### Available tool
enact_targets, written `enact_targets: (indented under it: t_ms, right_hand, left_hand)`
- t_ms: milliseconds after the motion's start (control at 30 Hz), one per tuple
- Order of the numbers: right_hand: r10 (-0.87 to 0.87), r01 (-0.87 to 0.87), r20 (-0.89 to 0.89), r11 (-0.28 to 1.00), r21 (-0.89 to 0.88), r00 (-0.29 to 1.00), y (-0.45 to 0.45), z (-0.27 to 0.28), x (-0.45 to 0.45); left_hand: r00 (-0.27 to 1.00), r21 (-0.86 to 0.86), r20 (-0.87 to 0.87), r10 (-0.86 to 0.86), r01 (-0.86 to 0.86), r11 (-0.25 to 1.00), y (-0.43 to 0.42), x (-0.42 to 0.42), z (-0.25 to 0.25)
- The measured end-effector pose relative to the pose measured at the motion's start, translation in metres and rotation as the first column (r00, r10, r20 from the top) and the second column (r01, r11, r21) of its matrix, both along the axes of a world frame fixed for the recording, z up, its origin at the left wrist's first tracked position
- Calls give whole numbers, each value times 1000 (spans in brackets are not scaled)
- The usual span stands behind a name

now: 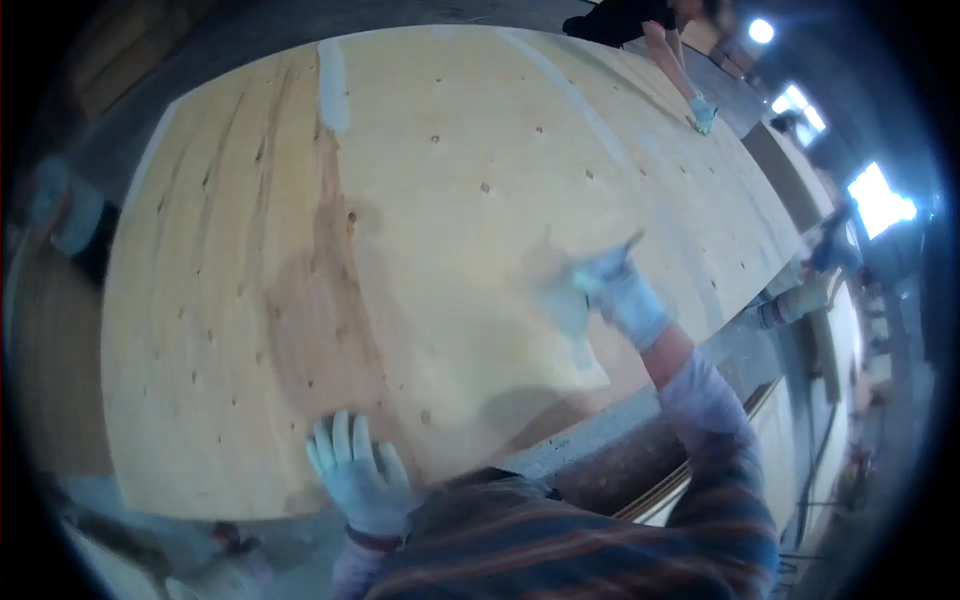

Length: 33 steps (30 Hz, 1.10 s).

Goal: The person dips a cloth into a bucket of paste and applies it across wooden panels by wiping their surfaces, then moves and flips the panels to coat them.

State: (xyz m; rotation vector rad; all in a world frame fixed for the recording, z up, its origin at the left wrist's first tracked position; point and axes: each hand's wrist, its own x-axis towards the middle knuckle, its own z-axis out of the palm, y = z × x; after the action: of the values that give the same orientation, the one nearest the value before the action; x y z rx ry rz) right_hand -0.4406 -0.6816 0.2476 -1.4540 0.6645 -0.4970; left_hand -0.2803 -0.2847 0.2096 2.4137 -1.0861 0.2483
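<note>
A large sheet of plywood veneer (470,290) with knots and a darker brown streak spreads out in front of me. My left hand (362,478), in a pale glove, lies flat on its near edge with the fingers spread. Over the right part of the sheet, my right hand (628,298), gloved too, is smeared by motion. It is closed round a flat scraper-like tool (566,308), whose blurred pale blade points down toward the wood. A thin dark end sticks up above the hand. Whether the blade touches the surface, I cannot tell.
Pale strips (335,90) run across the sheet's far part. At the far right edge a co-worker's gloved hand (703,114) rests on the wood. Another person's blurred glove (72,210) shows at the left. Stacked boards (785,175) stand to the right.
</note>
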Motion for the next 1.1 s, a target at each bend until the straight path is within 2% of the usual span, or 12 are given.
enact_targets:
  t_ms: [133,200,233,267,467,533,633,833,900,967,1000,1100]
  right_hand:
    - [-212,67,432,942,328,876,-163,15,113]
    - [-359,260,413,925,278,837,-281,-39,163]
    - [-527,466,-147,828,-312,837,-303,-33,174]
    - [-777,161,-462,568,-807,427,-317,-24,183]
    - [-641,-178,-529,530,-829,557,-246,-2,248]
    - [-700,-235,-447,384,-893,556,-213,-30,295]
    - [-624,-297,-554,473,-829,552,-117,-18,368]
    - [-214,-341,-441,381,-859,872,-97,-11,296]
    - [-195,-462,-771,702,-541,607,-123,10,299]
    - [-202,137,-173,935,-327,964,-113,34,292]
    - [-320,328,161,944,-25,934,-103,47,295]
    - [-325,64,484,875,479,813,-91,53,363]
  left_hand:
    - [999,82,-23,23,-21,996,-15,3,3]
    - [998,22,69,12,-14,1000,-6,7,-16]
    - [997,22,80,3,-5,1000,-2,8,-16]
    - [997,63,81,-15,10,998,-7,11,-12]
    - [976,533,-48,-211,204,821,-8,28,8]
    - [989,378,0,-147,136,916,-14,22,9]
    - [998,146,60,-32,23,989,-22,8,3]
    - [993,-164,-15,-114,110,980,16,8,-5]
    - [999,-118,29,-24,28,993,31,12,2]
    - [999,-95,52,14,-9,995,29,15,-7]
    - [997,-76,68,34,-29,997,27,18,-10]
    - [997,-8,-62,35,-35,999,27,24,-6]
